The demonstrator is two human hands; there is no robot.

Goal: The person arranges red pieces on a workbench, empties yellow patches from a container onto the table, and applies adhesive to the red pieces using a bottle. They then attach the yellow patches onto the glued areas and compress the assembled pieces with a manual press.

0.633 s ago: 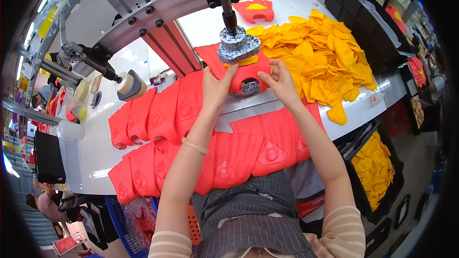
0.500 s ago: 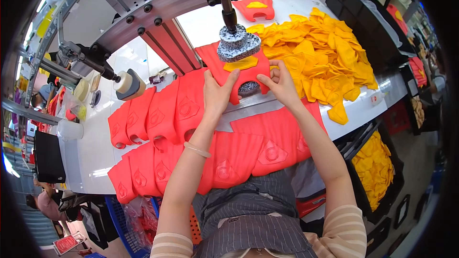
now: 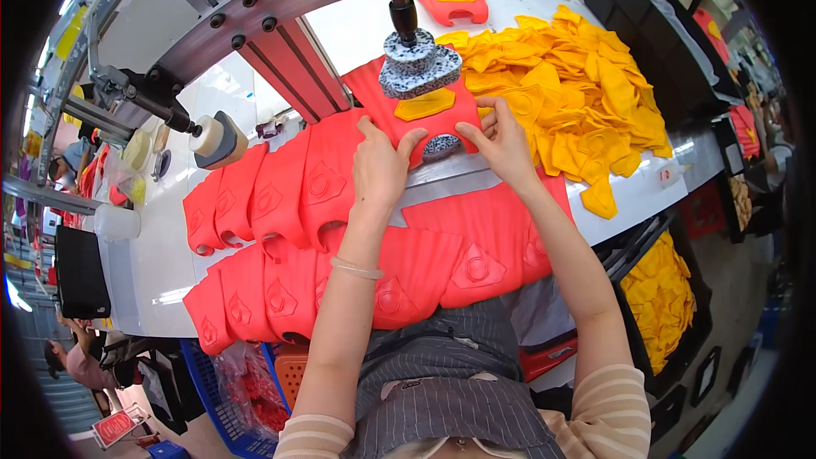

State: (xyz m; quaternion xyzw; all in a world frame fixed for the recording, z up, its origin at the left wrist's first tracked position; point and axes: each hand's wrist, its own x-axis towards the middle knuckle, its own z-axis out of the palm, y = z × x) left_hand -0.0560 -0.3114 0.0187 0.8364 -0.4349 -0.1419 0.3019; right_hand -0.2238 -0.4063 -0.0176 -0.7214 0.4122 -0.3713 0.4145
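Observation:
A red moulded soft piece [image 3: 464,110] with a cut-out in its near edge lies over a speckled block [image 3: 441,147], which shows through the cut-out. On the piece rests a yellow diamond-like emblem [image 3: 425,104]. Just above hangs a speckled press pad [image 3: 420,65] on a dark rod. My left hand [image 3: 380,161] grips the piece's near-left corner, thumb beside the cut-out. At the near-right corner, my right hand [image 3: 501,143] pinches the edge between thumb and fingers. The fingertips under the piece are partly hidden.
Overlapping red pieces [image 3: 321,183] lie in two rows at left and nearest me. A heap of yellow emblems [image 3: 552,102] spreads to the right. A metal frame [image 3: 255,13] crosses above, carrying a second pad [image 3: 219,140]. A black bin [image 3: 663,306] of yellow pieces stands at lower right.
My left hand has turned, and its thumb has shifted from beside the emblem to beside the cut-out. My right hand keeps its pinch. The whole view has shifted slightly.

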